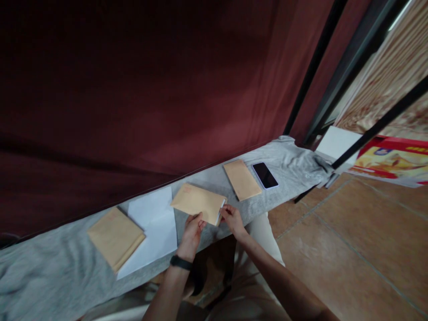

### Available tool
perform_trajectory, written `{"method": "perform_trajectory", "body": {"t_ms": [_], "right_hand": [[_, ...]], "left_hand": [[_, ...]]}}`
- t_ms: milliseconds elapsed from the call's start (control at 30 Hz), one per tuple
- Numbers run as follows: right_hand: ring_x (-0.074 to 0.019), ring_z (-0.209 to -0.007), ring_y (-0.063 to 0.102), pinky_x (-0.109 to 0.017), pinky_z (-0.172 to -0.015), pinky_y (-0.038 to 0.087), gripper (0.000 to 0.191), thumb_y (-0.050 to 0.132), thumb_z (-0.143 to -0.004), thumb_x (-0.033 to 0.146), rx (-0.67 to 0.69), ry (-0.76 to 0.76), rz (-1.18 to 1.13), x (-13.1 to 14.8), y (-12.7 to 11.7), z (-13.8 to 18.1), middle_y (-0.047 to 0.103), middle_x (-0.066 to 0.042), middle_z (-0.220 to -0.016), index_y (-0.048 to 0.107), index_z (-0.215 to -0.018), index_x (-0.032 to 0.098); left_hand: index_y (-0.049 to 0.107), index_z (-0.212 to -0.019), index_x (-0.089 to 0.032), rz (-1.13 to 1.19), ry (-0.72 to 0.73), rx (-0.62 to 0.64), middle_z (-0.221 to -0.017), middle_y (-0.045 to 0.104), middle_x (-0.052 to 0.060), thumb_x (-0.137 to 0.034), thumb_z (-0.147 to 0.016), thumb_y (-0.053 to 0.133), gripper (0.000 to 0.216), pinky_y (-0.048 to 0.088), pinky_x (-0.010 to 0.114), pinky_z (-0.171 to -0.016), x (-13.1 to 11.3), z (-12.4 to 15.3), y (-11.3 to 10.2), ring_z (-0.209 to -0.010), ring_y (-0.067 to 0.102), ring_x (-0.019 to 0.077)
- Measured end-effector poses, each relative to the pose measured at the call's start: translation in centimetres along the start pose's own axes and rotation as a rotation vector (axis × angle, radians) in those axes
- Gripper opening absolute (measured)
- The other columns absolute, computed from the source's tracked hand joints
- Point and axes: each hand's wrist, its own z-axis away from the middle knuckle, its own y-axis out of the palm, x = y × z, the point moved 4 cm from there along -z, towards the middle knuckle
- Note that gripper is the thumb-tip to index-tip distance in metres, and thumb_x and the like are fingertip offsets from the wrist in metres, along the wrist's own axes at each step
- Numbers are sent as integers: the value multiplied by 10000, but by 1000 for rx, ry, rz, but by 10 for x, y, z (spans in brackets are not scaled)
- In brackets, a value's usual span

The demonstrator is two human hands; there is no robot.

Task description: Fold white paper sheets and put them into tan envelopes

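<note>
My left hand [193, 232] grips the near edge of a brown envelope [197, 203], held just above a grey cloth-covered bench [53, 272]. My right hand [232, 218] pinches the envelope's right end, where a white sheet edge [221, 212] shows at the opening. White paper sheets [155, 227] lie to the left of the hands. A stack of brown envelopes [115, 236] rests partly on those sheets. Another brown envelope [241, 179] lies to the right.
A black phone [265, 174] lies beside the right envelope. A dark red curtain [150, 89] hangs behind the bench. A colourful box [391, 162] and white board [336, 142] sit at the far right. Tiled floor [351, 249] spreads to the right.
</note>
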Motion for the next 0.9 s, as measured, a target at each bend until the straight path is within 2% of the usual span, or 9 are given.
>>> {"method": "perform_trajectory", "body": {"t_ms": [133, 333, 500, 633, 700, 800, 900], "right_hand": [[-157, -555, 579, -280, -529, 522, 364, 626, -711, 577, -4, 15, 21, -1, -8, -2, 610, 8, -638, 601, -763, 217], [-163, -578, 614, -295, -539, 549, 397, 606, -743, 598, 30, 14, 89, -5, -23, 0, 639, -3, -692, 641, -815, 209], [-165, -598, 624, -299, -561, 555, 274, 596, -804, 472, 113, -11, 206, -8, -26, 5, 665, -4, -724, 701, -861, 225], [-167, -610, 629, -295, -588, 551, 209, 566, -852, 338, 174, -44, 319, -5, -32, 7, 665, -1, -712, 727, -915, 221], [-173, -663, 649, -298, -648, 557, 215, 536, -890, 286, 202, -133, 462, 1, -36, 9, 678, -10, -746, 725, -968, 219], [-192, -820, 681, -314, -780, 557, 225, 505, -943, 240, 203, -360, 766, 17, -40, 10, 704, -52, -940, 701, -1052, 225], [-216, -974, 669, -335, -884, 545, 254, 513, -973, 252, 204, -542, 988, 29, -39, 6, 665, -93, -1131, 652, -1183, 227]], "left_hand": [[621, -817, -179, -95, 7, 19, -799, 729, 20, -97, -727, 747, 175, 544, 250, -664, -4, -12, 5, -712, 705, 151], [633, -905, -179, -278, 30, 38, -858, 737, 31, -141, -676, 769, 270, 549, 282, -695, -19, -30, 7, -780, 710, 180], [637, -972, -195, -418, 61, 92, -931, 741, 42, -175, -680, 736, 309, 558, 296, -714, -28, -40, 8, -868, 712, 207], [627, -1012, -200, -513, 79, 104, -920, 730, 31, -192, -668, 718, 356, 556, 290, -673, -32, -45, 3, -850, 708, 209], [619, -1032, -197, -552, 88, 100, -890, 723, 25, -192, -665, 702, 376, 549, 277, -644, -33, -47, -1, -819, 707, 203], [599, -1031, -188, -610, 115, 72, -816, 703, 12, -183, -679, 667, 358, 529, 254, -599, -33, -49, -4, -756, 702, 190], [578, -1027, -182, -677, 152, 25, -736, 668, -9, -170, -704, 648, 330, 510, 249, -574, -34, -53, -6, -684, 687, 180]]}}
